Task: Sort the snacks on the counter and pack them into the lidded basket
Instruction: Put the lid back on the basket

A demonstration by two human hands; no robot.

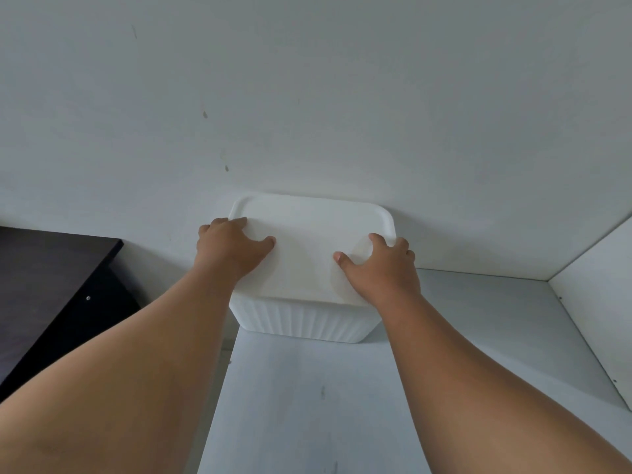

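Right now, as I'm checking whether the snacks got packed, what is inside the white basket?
Nothing inside shows. The lid sits over the ribbed basket, covering its opening, and the left hand and right hand grip the lid's side edges. Its contents are hidden.

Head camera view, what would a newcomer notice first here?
A white ribbed basket sits at the back of the counter, against the wall, its lid on. The left hand and right hand grip the lid at opposite sides, fingers curled over its edges. Dark furniture stands at far left.
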